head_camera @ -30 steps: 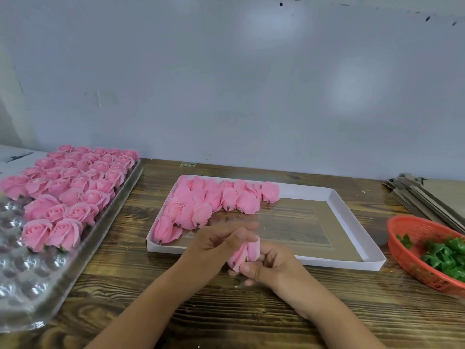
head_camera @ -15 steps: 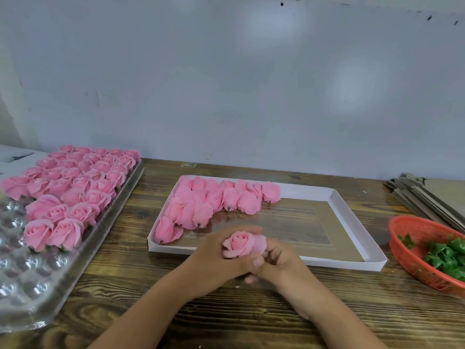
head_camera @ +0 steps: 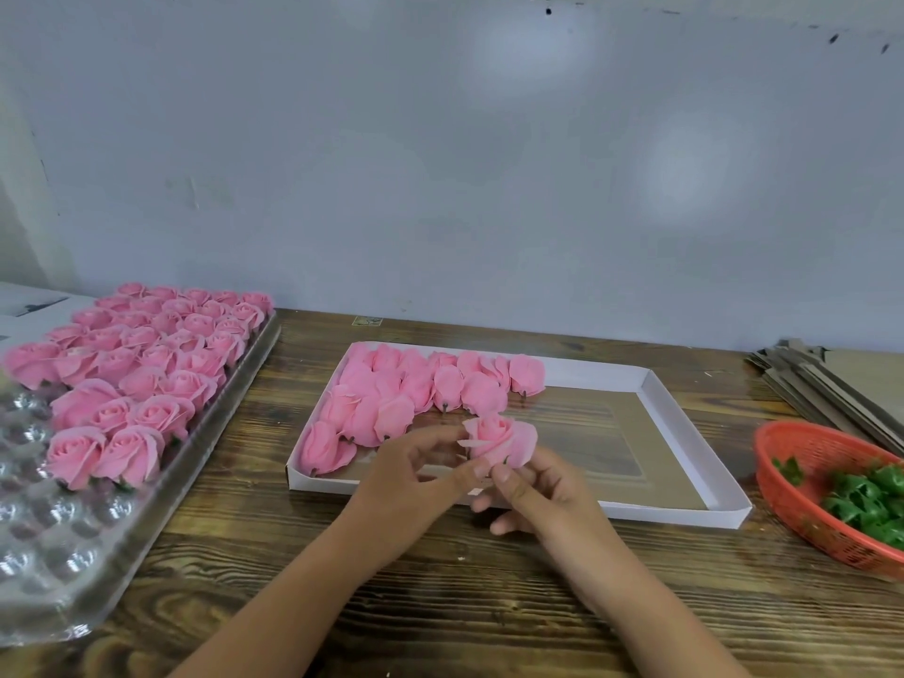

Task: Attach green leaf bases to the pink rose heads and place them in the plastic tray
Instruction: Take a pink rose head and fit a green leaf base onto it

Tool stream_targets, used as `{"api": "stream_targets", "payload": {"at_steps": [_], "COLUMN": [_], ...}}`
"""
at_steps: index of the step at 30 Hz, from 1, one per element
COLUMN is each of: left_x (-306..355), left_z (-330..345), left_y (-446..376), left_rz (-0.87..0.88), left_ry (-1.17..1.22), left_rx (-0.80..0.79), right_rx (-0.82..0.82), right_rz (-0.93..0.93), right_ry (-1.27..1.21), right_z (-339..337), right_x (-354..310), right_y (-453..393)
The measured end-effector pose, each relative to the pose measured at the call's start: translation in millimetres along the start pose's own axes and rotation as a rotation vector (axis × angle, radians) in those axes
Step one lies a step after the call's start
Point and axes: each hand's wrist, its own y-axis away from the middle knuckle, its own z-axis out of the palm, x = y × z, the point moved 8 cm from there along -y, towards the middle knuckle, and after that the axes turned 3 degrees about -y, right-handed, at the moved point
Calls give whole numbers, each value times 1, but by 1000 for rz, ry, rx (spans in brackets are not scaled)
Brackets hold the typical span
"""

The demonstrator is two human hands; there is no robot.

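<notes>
A pink rose head [head_camera: 499, 437] is held upright over the near edge of the white cardboard box [head_camera: 694, 452]. My right hand [head_camera: 533, 491] pinches it from below at its base. My left hand [head_camera: 420, 472] touches its left petals with thumb and fingertips. Several loose pink rose heads [head_camera: 416, 389] lie on their sides in the box's far left part. The clear plastic tray [head_camera: 54, 555] at the left holds several upright roses [head_camera: 142, 354] in its far rows; its near cups show bare. Green leaf bases [head_camera: 870, 501] lie in an orange basket [head_camera: 802, 462] at the right.
The wooden table [head_camera: 244, 555] runs up to a pale wall. A stack of flat cardboard sheets [head_camera: 831, 384] lies at the far right behind the basket. A white paper sheet [head_camera: 29, 305] sits at the far left edge.
The rose was turned from bloom-down to bloom-up between my hands and has risen slightly. My left hand has shifted from covering it to touching its left side.
</notes>
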Motion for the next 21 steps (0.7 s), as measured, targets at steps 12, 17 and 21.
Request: {"api": "stream_targets", "payload": {"at_steps": [12, 17, 21], "left_x": [-3, -1, -5], "left_z": [-3, -8, -6], "left_y": [-2, -1, -2], "left_rz": [29, 30, 8], "left_ry": [-74, -22, -16], "left_rx": [82, 129, 100], "right_rx": [107, 237, 255], "right_rz": [-149, -205, -230], "right_ry": [473, 383, 381], "right_z": [0, -12, -14], "right_x": [-11, -14, -14], "right_y": [3, 6, 5]}}
